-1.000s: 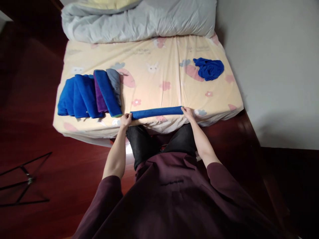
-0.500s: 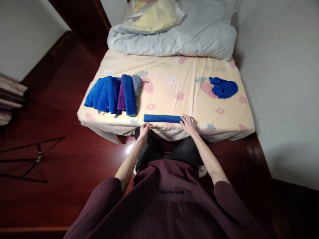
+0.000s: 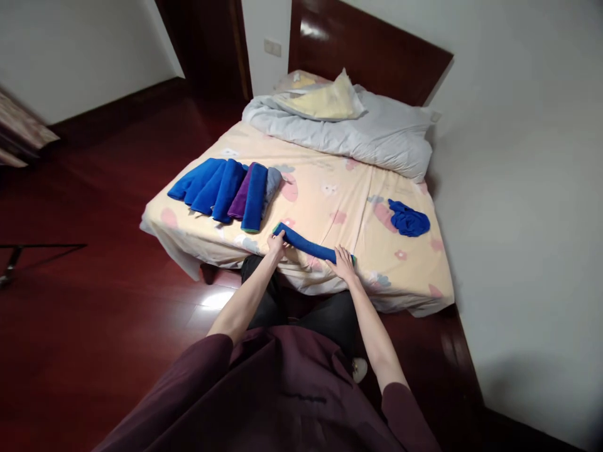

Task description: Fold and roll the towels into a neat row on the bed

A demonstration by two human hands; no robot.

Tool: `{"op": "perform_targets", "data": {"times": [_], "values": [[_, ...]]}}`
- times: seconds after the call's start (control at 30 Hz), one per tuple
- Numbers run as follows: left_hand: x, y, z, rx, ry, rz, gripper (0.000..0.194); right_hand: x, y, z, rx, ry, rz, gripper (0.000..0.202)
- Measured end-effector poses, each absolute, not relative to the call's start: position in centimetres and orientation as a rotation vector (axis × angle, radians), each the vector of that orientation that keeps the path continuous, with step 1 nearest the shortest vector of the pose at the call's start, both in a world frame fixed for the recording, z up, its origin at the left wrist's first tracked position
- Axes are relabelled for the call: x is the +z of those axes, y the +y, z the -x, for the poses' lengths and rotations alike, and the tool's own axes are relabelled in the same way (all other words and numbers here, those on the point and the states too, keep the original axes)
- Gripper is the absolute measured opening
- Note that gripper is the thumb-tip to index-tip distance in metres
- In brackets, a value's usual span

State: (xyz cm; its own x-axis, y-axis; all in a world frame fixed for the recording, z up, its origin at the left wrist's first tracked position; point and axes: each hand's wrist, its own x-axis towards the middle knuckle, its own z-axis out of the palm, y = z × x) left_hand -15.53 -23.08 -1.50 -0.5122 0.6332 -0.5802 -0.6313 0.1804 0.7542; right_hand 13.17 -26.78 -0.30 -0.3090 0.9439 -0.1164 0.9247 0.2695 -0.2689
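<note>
A long, narrow folded blue towel (image 3: 306, 244) with green edging lies along the front of the bed (image 3: 358, 188). My left hand (image 3: 277, 242) pinches its left end, thumb on top, and that end is slightly raised. Flat over the right end rests my right hand (image 3: 343, 262), its fingers spread and touching the cloth. To the left is an overlapping row of folded towels: several blue ones (image 3: 207, 187), a purple one (image 3: 240, 198) and a grey one (image 3: 272, 184). A crumpled blue cloth (image 3: 409, 219) sits on the right side of the bed.
A grey-white quilt (image 3: 396, 135) and a yellow pillow (image 3: 327, 103) are piled toward the headboard (image 3: 367, 47). A wall (image 3: 518, 220) stands close on the right. Black metal legs (image 3: 14, 257) are on the floor at the left.
My left hand has taken hold of the towel's left end and lifted it a little. My right hand stays at the right end. The view has tilted and turned.
</note>
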Motion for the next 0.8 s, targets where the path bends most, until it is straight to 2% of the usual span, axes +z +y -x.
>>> {"op": "perform_targets", "data": {"times": [0.17, 0.23, 0.3, 0.4, 0.47, 0.53, 0.63, 0.73, 0.8], "values": [[2.7, -23.0, 14.1, 1.660, 1.242, -0.633, 0.040, 5.1, -23.9, -8.3, 0.392, -2.271, 1.557, 0.105], [5.0, -22.7, 13.2, 1.658, 1.154, -0.870, 0.040, 7.8, -22.6, -5.9, 0.393, -2.179, 1.482, 0.111], [7.5, -22.3, 12.5, 1.665, 1.080, -1.068, 0.040, 10.6, -21.4, -4.0, 0.449, -2.106, 1.446, 0.098], [10.9, -21.5, 12.5, 1.680, 0.982, -1.272, 0.039, 14.3, -20.2, -2.3, 0.520, -2.057, 1.491, 0.057], [12.2, -21.2, 13.2, 1.699, 0.934, -1.340, 0.040, 16.2, -19.8, -1.8, 0.534, -2.021, 1.485, 0.040], [12.4, -21.2, 14.4, 1.709, 0.898, -1.350, 0.046, 17.5, -19.4, -1.4, 0.589, -1.954, 1.417, 0.035], [10.4, -21.9, 16.3, 1.573, 0.904, -1.281, 0.059, 18.6, -18.7, -0.4, 0.730, -1.823, 1.320, 0.041], [7.1, -23.0, 17.9, 1.316, 0.998, -1.154, 0.061, 19.3, -17.8, 1.7, 0.837, -1.720, 1.247, 0.050], [5.1, -23.6, 18.8, 1.269, 1.108, -0.991, 0.062, 19.6, -17.4, 3.7, 0.894, -1.685, 1.197, 0.053]]}}
